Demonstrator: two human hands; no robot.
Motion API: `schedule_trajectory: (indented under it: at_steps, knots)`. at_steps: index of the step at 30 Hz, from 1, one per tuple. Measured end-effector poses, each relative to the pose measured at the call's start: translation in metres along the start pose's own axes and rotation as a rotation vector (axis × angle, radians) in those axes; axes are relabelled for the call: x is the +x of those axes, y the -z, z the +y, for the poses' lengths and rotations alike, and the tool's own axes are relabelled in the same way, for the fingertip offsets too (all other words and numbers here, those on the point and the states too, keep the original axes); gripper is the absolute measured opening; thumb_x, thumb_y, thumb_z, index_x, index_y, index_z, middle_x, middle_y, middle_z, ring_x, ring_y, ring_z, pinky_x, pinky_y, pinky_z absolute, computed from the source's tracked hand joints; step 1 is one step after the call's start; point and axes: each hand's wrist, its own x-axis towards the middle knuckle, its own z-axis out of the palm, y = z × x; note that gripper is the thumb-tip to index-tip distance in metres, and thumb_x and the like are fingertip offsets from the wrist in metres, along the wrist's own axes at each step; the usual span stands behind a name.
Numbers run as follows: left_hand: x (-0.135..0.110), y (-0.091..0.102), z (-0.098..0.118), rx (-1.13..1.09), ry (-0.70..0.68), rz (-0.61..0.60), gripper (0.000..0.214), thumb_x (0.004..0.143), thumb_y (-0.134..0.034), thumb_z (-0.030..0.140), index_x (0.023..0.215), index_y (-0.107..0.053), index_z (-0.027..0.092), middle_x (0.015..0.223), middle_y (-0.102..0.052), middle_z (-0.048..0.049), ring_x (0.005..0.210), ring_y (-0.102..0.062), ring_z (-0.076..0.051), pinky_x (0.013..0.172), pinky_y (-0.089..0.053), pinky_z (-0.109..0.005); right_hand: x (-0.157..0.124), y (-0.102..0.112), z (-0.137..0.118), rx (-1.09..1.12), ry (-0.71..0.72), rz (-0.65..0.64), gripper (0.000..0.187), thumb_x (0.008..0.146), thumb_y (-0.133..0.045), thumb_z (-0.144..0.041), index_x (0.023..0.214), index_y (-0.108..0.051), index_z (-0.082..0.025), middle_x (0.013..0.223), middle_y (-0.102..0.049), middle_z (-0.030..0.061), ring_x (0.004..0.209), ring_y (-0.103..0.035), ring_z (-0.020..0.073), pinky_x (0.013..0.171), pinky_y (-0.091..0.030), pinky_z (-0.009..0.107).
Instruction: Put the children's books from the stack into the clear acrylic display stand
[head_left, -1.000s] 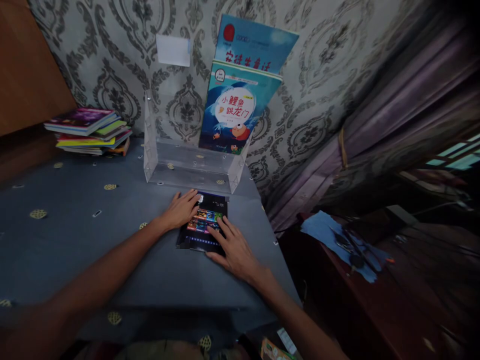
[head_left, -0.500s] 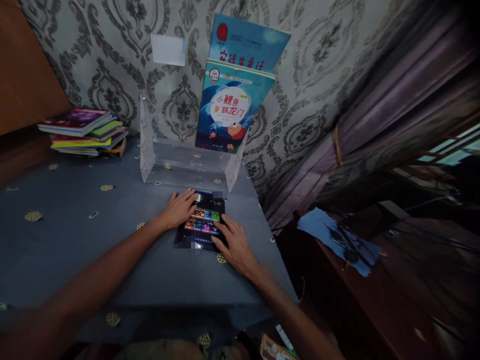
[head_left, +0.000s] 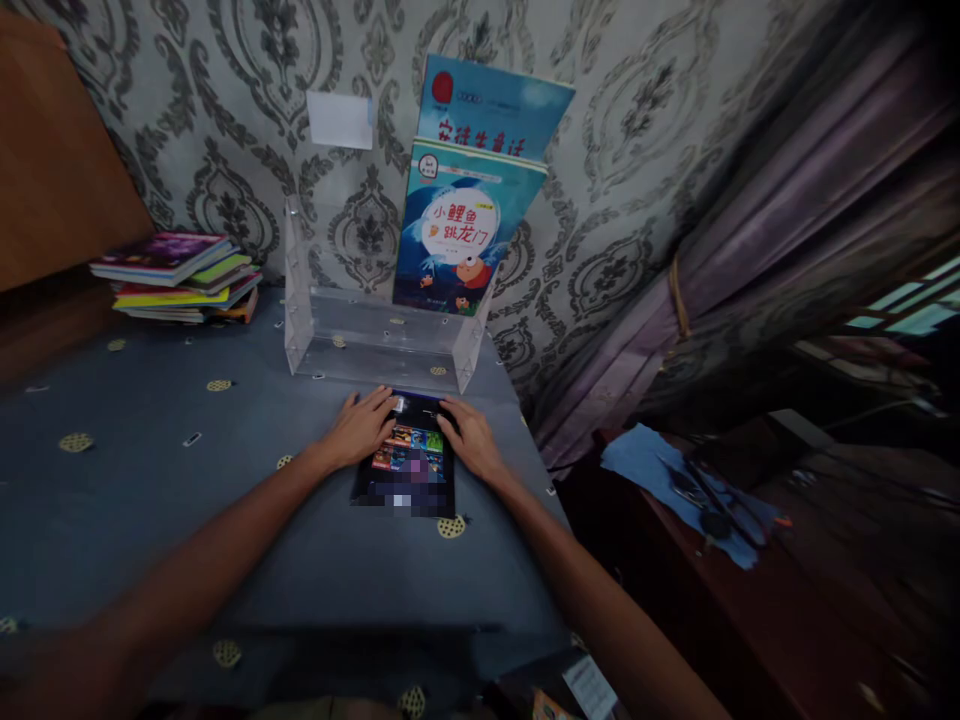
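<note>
A dark book with a colourful cover [head_left: 409, 465] lies flat on the blue-grey tablecloth [head_left: 150, 480], just in front of a clear acrylic book stand [head_left: 375, 330]. My left hand [head_left: 361, 426] rests on the book's upper left edge, fingers stretched out flat. My right hand [head_left: 471, 436] lies on its upper right edge, fingers also extended. Two blue picture books [head_left: 465, 220] stand upright in the right side of the stand, leaning on the wall.
A stack of several books [head_left: 180, 275] sits at the back left. A patterned wall rises behind the stand. To the right are a purple curtain [head_left: 787, 230] and a dark wooden surface with a blue cloth [head_left: 660, 470] and small tools.
My right hand has slid from the book's lower right corner up to its upper right edge. The left hand stays in place on the upper left.
</note>
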Motion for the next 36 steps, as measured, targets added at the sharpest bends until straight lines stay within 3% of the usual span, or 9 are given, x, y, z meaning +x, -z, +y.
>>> schedule_trajectory:
  at_steps: [4, 9, 13, 16, 22, 36]
  knots:
    - [0.004, 0.006, 0.004, 0.028, -0.002, 0.017, 0.04, 0.098, -0.04, 0.028, 0.136, -0.052, 0.018, 0.153, -0.048, -0.0144, 0.144, -0.04, -0.03, 0.116, -0.029, -0.059, 0.0, -0.002, 0.002, -0.002, 0.018, 0.006, 0.042, 0.1, -0.045, -0.035, 0.132, -0.062, -0.014, 0.141, -0.061, 0.0158, 0.132, -0.056, 0.0267, 0.113, -0.043, 0.047]
    - [0.024, 0.011, 0.023, 0.103, -0.09, 0.038, 0.03, 0.097, -0.04, 0.025, 0.113, -0.063, 0.012, 0.126, -0.065, -0.0202, 0.123, -0.058, -0.033, 0.111, -0.034, -0.056, -0.001, 0.0, 0.0, -0.016, 0.016, -0.017, 0.042, 0.099, -0.046, -0.032, 0.132, -0.062, -0.01, 0.142, -0.059, 0.0186, 0.132, -0.056, 0.0268, 0.113, -0.043, 0.045]
    - [0.04, 0.002, 0.038, 0.064, -0.222, 0.018, 0.032, 0.098, -0.039, 0.023, 0.122, -0.061, 0.016, 0.133, -0.062, -0.0138, 0.124, -0.058, -0.026, 0.107, -0.04, -0.043, -0.001, 0.001, -0.001, -0.026, 0.018, -0.012, 0.041, 0.099, -0.046, -0.03, 0.134, -0.062, -0.015, 0.142, -0.059, 0.0154, 0.132, -0.056, 0.0259, 0.112, -0.043, 0.045]
    - [0.047, -0.006, 0.039, 0.005, -0.275, 0.018, 0.039, 0.1, -0.037, 0.022, 0.133, -0.056, 0.019, 0.143, -0.058, -0.011, 0.134, -0.051, -0.024, 0.112, -0.035, -0.045, -0.002, 0.001, -0.002, -0.05, 0.028, -0.002, 0.042, 0.098, -0.045, -0.029, 0.135, -0.061, -0.017, 0.143, -0.059, 0.0143, 0.133, -0.054, 0.0267, 0.112, -0.043, 0.049]
    - [0.047, -0.011, 0.034, -0.005, -0.271, -0.014, 0.043, 0.102, -0.035, 0.025, 0.14, -0.051, 0.016, 0.149, -0.053, -0.0112, 0.142, -0.044, -0.022, 0.117, -0.03, -0.044, -0.003, 0.004, -0.006, -0.109, -0.007, -0.015, 0.043, 0.099, -0.044, -0.03, 0.135, -0.061, -0.013, 0.14, -0.06, 0.0166, 0.127, -0.057, 0.0296, 0.11, -0.043, 0.05]
    - [0.045, -0.012, 0.035, -0.023, -0.271, -0.005, 0.043, 0.103, -0.036, 0.025, 0.142, -0.052, 0.021, 0.15, -0.052, -0.0091, 0.143, -0.042, -0.023, 0.117, -0.03, -0.045, -0.008, 0.001, -0.003, -0.106, 0.024, -0.009, 0.044, 0.099, -0.043, -0.03, 0.138, -0.059, -0.018, 0.144, -0.057, 0.0148, 0.134, -0.053, 0.0279, 0.112, -0.042, 0.049]
